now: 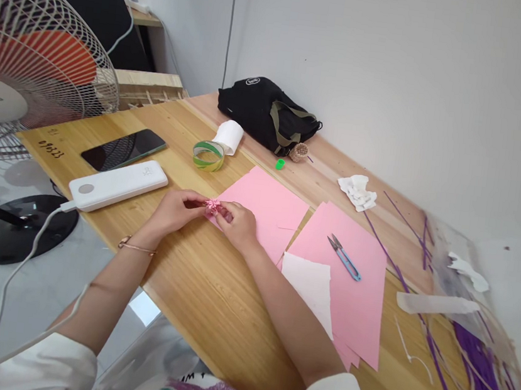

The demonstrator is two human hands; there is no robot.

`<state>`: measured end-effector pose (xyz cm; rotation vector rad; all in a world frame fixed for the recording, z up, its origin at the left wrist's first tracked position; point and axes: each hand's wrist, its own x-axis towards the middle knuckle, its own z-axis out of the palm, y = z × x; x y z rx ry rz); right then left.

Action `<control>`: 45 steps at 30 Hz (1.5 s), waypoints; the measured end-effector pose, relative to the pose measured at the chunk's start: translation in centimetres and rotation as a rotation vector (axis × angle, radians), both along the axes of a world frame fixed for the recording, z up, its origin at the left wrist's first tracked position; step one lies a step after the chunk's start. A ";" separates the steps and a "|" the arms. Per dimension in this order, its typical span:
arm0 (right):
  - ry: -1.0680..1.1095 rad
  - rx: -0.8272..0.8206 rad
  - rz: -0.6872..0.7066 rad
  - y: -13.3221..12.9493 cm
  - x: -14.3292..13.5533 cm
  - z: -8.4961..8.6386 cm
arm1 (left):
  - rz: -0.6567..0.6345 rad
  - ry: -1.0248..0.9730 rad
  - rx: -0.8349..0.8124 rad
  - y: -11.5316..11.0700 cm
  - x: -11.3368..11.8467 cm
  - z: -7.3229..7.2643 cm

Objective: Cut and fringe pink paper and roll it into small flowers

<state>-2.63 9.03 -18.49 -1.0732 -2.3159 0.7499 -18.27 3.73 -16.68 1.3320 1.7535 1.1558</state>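
A small pink paper flower [213, 205] is pinched between my two hands, just above the front edge of a pink paper sheet [268, 205]. My left hand [177, 210] grips it from the left with thumb and forefinger. From the right, my right hand [238, 224] holds it with the fingertips closed. Some of the flower is covered by the fingers. Farther right, blue-handled thread snips [344, 257] lie on a stack of pink paper [362, 296]. A torn white sheet [309, 283] overlaps that stack.
A phone [123, 149], a white power bank [119, 185] with a cable, and a tape roll [208, 156] lie left of the pink sheet. Behind are a black bag [268, 110] and green cap [280, 164]. Purple strips [480, 374] spread at right; a fan [34, 66] stands left.
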 end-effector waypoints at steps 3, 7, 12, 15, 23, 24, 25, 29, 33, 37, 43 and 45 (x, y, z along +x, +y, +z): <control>-0.005 0.001 0.001 0.0 0.0 -0.1 | 0.005 -0.012 -0.007 0.0 0.1 0.0; -0.012 0.007 0.004 0.1 0.0 -0.2 | 0.013 -0.025 -0.019 0.0 0.1 0.0; -0.027 0.013 0.008 0.1 0.0 -0.2 | 0.012 -0.022 -0.026 0.1 0.1 -0.1; -0.035 0.015 0.015 0.1 0.0 -0.2 | 0.015 -0.012 -0.024 0.1 0.1 0.0; 0.034 -0.009 0.004 0.0 0.0 0.0 | -0.001 -0.042 -0.039 -0.2 0.0 0.3; 0.055 -0.014 0.002 0.0 0.0 -0.1 | -0.014 -0.052 -0.043 -0.2 0.0 0.5; 0.074 -0.019 0.000 0.0 0.0 -0.1 | -0.028 -0.062 -0.047 -0.3 0.0 0.6; 0.108 -0.034 -0.005 0.2 0.1 -0.3 | -0.054 -0.061 -0.042 -0.3 -0.1 0.6; 0.096 -0.034 -0.016 0.3 0.1 -0.4 | -0.044 0.025 -0.018 -0.1 -0.1 0.0; 0.059 -0.031 -0.014 0.3 0.0 -0.4 | -0.041 0.122 0.000 0.1 0.0 -0.5; 0.036 -0.036 -0.013 0.2 0.0 -0.2 | -0.041 0.121 0.004 0.1 0.1 -0.5; 0.045 -0.045 -0.015 0.2 0.0 -0.3 | -0.049 0.116 0.000 0.1 0.2 -0.5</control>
